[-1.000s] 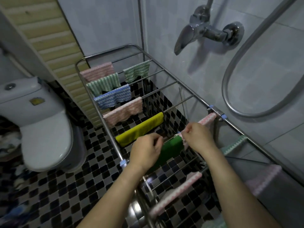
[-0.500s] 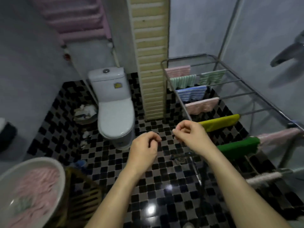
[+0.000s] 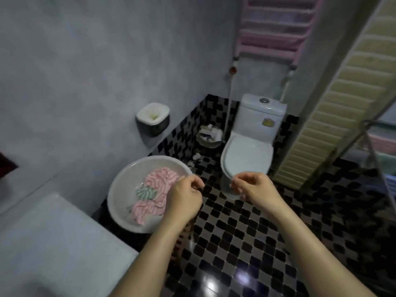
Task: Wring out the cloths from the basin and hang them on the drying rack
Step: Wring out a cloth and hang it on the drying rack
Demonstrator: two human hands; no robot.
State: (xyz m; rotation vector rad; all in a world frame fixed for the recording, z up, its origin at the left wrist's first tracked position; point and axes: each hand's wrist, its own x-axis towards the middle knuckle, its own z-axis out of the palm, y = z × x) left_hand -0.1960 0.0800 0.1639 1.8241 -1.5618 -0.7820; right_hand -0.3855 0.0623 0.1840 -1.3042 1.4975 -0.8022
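Both hands hanging empty mid-frame, fingers loosely curled: left hand (image 3: 184,200) hovering over the right rim of the basin (image 3: 122,189) at centre left, cloths (image 3: 158,185) lying bunched inside, right hand (image 3: 252,187) over the floor (image 3: 235,234), rack (image 3: 379,123) showing at right edge.

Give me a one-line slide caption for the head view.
Empty left hand and right hand hover by the white basin of striped cloths, toilet behind.

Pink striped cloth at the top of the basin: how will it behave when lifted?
Probably floppy: the pink striped cloth lies bunched in folds. Likely heavy and dripping, since the basin appears to hold water. It may drag the green striped cloth touching it.
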